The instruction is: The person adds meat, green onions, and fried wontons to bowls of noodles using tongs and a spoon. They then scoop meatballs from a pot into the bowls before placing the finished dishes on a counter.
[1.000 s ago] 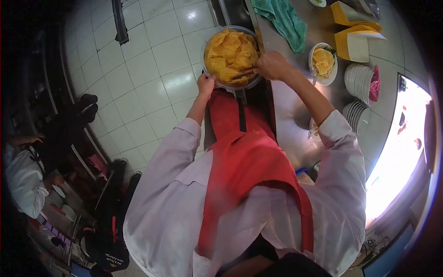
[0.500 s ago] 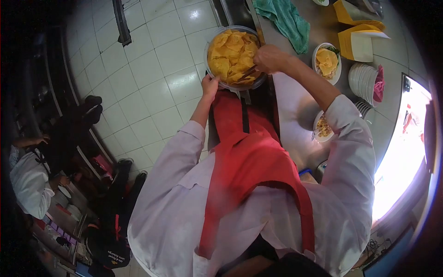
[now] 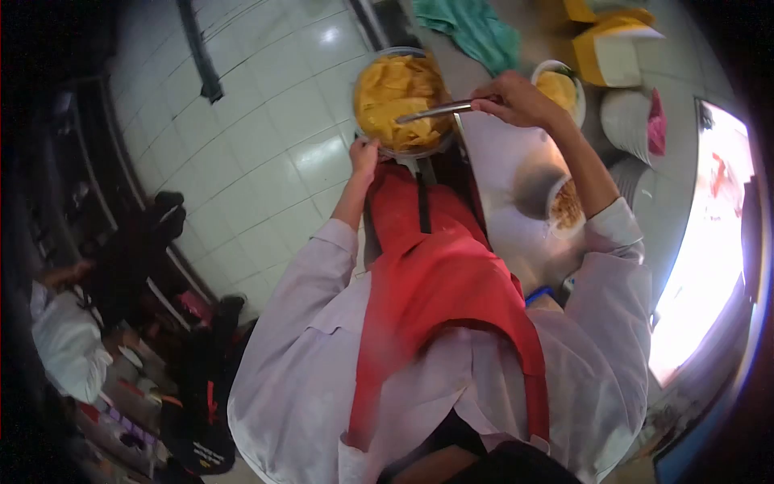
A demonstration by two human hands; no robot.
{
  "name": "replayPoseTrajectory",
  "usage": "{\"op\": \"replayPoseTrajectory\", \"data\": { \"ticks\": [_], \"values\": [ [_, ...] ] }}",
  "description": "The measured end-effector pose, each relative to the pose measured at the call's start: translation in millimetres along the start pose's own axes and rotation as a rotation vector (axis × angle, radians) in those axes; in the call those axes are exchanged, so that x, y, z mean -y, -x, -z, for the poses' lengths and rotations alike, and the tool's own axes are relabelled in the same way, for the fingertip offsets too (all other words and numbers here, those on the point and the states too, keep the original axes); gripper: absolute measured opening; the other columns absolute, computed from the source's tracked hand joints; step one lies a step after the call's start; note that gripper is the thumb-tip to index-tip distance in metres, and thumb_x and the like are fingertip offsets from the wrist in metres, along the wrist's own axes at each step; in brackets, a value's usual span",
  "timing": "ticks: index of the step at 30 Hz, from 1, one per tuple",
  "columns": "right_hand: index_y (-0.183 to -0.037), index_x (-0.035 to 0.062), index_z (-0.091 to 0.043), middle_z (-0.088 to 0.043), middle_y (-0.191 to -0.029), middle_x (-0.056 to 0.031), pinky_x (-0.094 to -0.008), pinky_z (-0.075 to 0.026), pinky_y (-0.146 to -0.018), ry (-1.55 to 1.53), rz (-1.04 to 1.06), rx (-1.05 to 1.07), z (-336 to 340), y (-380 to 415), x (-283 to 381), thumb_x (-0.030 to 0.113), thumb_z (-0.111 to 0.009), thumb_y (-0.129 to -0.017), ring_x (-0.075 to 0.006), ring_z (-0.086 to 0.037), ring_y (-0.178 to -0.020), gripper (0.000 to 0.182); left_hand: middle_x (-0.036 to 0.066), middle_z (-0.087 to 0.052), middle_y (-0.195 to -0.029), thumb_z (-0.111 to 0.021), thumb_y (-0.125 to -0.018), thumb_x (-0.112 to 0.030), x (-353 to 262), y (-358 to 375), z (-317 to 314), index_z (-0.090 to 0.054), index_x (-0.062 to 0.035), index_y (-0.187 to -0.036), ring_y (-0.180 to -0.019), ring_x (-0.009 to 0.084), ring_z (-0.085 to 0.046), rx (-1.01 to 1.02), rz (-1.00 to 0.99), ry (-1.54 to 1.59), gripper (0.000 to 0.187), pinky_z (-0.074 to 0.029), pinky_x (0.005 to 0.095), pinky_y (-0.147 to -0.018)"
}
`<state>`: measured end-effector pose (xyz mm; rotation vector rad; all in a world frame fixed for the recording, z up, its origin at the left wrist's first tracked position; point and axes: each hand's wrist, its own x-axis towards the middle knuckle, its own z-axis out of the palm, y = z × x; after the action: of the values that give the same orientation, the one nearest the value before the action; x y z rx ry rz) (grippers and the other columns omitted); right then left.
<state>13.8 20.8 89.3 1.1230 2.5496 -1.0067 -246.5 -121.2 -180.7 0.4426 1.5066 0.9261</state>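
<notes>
A round clear tub [image 3: 443, 147] full of yellow-orange chips [image 3: 393, 90] is at the top centre. My left hand [image 3: 365, 156] grips the tub's near left rim. Closed around metal tongs [image 3: 451, 107], my right hand [image 3: 509, 98] is to the right of the tub. The tongs reach over the chips, with a yellow chip at their tip. Just beyond my right hand stands a white bowl [image 3: 580, 110] with yellow chips on top. Nearer to me, a second bowl [image 3: 564, 208] of brownish food is partly hidden by my right forearm.
The steel counter [image 3: 508, 177] runs along the right. On it are a green cloth [image 3: 476, 32], yellow boxes [image 3: 610, 60], stacked white bowls [image 3: 625, 121] and a pink cloth [image 3: 657, 129]. Two people [image 3: 68, 343] are at the lower left, near shelves.
My right hand has lifted and moved right, drawing the tongs up out of the chips. My left hand stays on the tub. The whole view has shifted slightly.
</notes>
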Motion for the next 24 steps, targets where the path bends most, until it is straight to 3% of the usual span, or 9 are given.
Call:
{"op": "replayPoseTrajectory", "data": {
  "ticks": [5,11,14,15,17,19,20,23,24],
  "values": [
    [-0.094,0.0012,-0.067,-0.060,-0.066,-0.0021,-0.0249,-0.042,-0.053,-0.527,-0.345,-0.527,-21.5,111.9,9.1,0.026,-0.060,-0.088,-0.0085,-0.053,-0.057,0.026,0.013,-0.061,-0.093,-0.059,-0.083,-0.014,-4.2,-3.4,-28.0,-0.055,0.0047,-0.101,-0.069,0.0218,-0.062,0.166,0.162,0.101,0.027,-0.054,0.0353,-0.056],
    [-0.090,-0.0026,-0.066,-0.053,-0.063,0.0029,-0.0177,-0.029,-0.045,-0.794,-0.982,-1.088,-78.6,282.1,99.1,0.027,-0.057,-0.090,-0.0025,-0.041,-0.051,0.031,0.015,-0.055,-0.107,-0.056,-0.084,-0.014,-13.3,-23.6,-63.0,-0.047,0.0056,-0.115,-0.086,0.0298,-0.062,0.381,0.178,0.061,0.037,-0.056,0.0403,-0.070],
    [-0.083,0.0002,-0.068,-0.056,-0.061,0.0031,-0.0210,-0.034,-0.046,-0.713,-1.228,-1.227,-103.4,334.8,140.8,0.028,-0.058,-0.089,-0.0031,-0.046,-0.054,0.031,0.019,-0.051,-0.112,-0.057,-0.083,-0.015,-11.4,-45.8,-82.2,-0.045,0.0066,-0.116,-0.089,0.0346,-0.060,0.456,0.250,0.083,0.042,-0.055,0.0457,-0.075],
    [-0.082,0.0002,-0.068,-0.058,-0.061,0.0002,-0.0228,-0.036,-0.047,-0.638,-1.344,-1.165,-113.0,348.8,150.1,0.028,-0.058,-0.088,-0.0056,-0.048,-0.053,0.030,0.021,-0.050,-0.113,-0.058,-0.082,-0.016,2.6,-62.2,-82.8,-0.044,0.0070,-0.117,-0.090,0.0367,-0.059,0.489,0.271,0.125,0.044,-0.055,0.0484,-0.077],
    [-0.080,0.0001,-0.068,-0.060,-0.062,-0.0028,-0.0246,-0.038,-0.048,-0.587,-1.488,-1.115,-121.3,357.0,160.1,0.027,-0.058,-0.087,-0.0080,-0.051,-0.052,0.030,0.021,-0.051,-0.111,-0.058,-0.081,-0.016,23.9,-90.7,-86.5,-0.045,0.0065,-0.117,-0.092,0.0364,-0.059,0.749,-0.241,-0.318,0.045,-0.055,0.0486,-0.073],
    [-0.080,0.0011,-0.069,-0.063,-0.066,-0.0124,-0.0309,-0.043,-0.053,-0.374,-1.740,-0.934,-112.8,348.2,169.2,0.029,-0.060,-0.085,-0.0176,-0.059,-0.057,0.029,0.018,-0.055,-0.105,-0.059,-0.081,-0.017,18.7,-97.5,-100.9,-0.048,0.0045,-0.111,-0.084,0.0350,-0.061,0.583,0.405,0.121,0.039,-0.055,0.0443,-0.064],
    [-0.083,0.0030,-0.069,-0.063,-0.074,-0.0204,-0.0373,-0.047,-0.061,-0.336,-1.779,-1.018,-128.2,346.4,163.9,0.030,-0.061,-0.082,-0.0293,-0.063,-0.068,0.029,0.012,-0.059,-0.086,-0.062,-0.080,-0.019,16.3,-102.6,-104.8,-0.055,0.0005,-0.098,-0.070,0.0282,-0.061,0.717,0.386,0.058,0.027,-0.052,0.0373,-0.056],
    [-0.080,0.0034,-0.069,-0.063,-0.076,-0.0209,-0.0405,-0.049,-0.065,0.032,-1.826,-1.003,-135.9,323.8,153.4,0.030,-0.060,-0.082,-0.0341,-0.063,-0.074,0.028,0.005,-0.056,-0.069,-0.063,-0.081,-0.026,-16.0,-86.2,-117.6,-0.057,-0.0053,-0.087,-0.059,0.0211,-0.057,0.847,0.395,-0.022,0.022,-0.050,0.0323,-0.052],
    [-0.075,0.0025,-0.067,-0.063,-0.076,-0.0211,-0.0431,-0.050,-0.066,0.014,-1.877,-0.947,-132.4,314.4,148.3,0.030,-0.061,-0.081,-0.0371,-0.062,-0.075,0.029,0.004,-0.057,-0.067,-0.061,-0.082,-0.030,20.6,-121.1,-120.0,-0.058,-0.0064,-0.085,-0.058,0.0205,-0.057,0.996,-0.167,-0.338,0.024,-0.050,0.0327,-0.051]
  ]
}}
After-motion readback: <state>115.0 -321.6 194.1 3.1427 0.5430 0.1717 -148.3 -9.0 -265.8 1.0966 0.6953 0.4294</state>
